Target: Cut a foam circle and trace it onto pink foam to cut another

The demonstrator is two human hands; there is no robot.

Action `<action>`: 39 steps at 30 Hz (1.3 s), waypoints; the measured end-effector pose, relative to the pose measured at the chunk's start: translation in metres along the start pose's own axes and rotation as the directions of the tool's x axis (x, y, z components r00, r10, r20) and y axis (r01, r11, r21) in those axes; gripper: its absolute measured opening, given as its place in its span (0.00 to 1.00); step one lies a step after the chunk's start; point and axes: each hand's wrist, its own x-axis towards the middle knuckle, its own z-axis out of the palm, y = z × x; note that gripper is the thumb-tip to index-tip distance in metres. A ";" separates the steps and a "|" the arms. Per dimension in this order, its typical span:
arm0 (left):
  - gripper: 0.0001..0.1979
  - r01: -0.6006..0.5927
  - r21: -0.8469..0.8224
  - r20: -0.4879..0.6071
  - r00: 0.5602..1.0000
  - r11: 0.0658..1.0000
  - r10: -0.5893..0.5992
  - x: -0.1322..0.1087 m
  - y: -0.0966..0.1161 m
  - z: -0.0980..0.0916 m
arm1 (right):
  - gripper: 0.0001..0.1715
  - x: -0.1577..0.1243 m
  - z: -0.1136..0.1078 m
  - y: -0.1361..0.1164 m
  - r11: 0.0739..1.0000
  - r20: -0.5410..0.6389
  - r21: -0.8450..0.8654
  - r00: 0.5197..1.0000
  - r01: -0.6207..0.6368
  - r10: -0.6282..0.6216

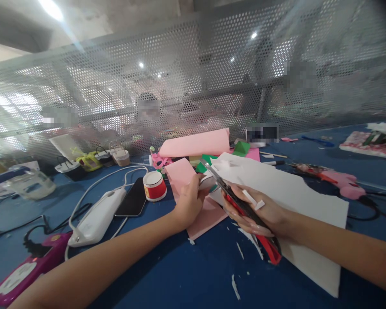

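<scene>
My right hand (260,210) is wrapped round a red and black utility knife (236,201), its blade pointing up and away to the left. A small white scrap (255,201) lies against the fingers of that hand. Closed in a pinch, my left hand (190,201) holds a curved white piece (207,183) near the blade; its full shape is partly hidden by the fingers. Under the left hand lies pink foam sheet (209,216). A large white sheet (276,184) extends beneath and behind my right hand.
A red and white cup-shaped piece (155,186) stands beside a phone (132,198) and a white power strip (98,216). Pink glue gun (344,182) and its cord lie right. White shavings (234,286) dot the blue table. A perforated metal screen (186,86) rises behind.
</scene>
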 end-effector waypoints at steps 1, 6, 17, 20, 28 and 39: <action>0.15 0.029 -0.043 -0.012 0.999 0.999 -0.030 0.001 0.001 0.000 | 0.26 0.000 0.000 -0.001 1.000 -0.006 0.007 1.000 0.007 -0.007; 0.11 0.119 -0.255 0.043 0.993 0.959 -0.112 0.009 0.000 -0.001 | 0.26 0.001 -0.001 -0.002 0.998 0.006 0.060 1.000 0.011 -0.012; 0.15 0.281 -0.683 0.151 0.957 0.675 -0.246 0.013 -0.007 0.005 | 0.22 0.005 -0.010 0.000 0.994 -0.007 0.107 1.000 -0.004 0.004; 0.12 0.249 -0.638 0.125 0.967 0.729 -0.220 0.012 -0.007 0.005 | 0.25 0.005 -0.012 0.002 0.995 0.004 0.093 1.000 -0.030 0.030; 0.05 0.065 -0.262 0.059 0.997 0.963 -0.051 0.004 -0.004 0.001 | 0.26 0.001 -0.007 -0.003 0.998 0.018 0.055 0.999 -0.043 0.042; 0.04 0.088 -0.171 0.009 0.996 0.981 -0.088 0.004 -0.001 -0.001 | 0.24 0.002 0.002 -0.005 0.997 -0.016 0.079 1.000 -0.007 0.008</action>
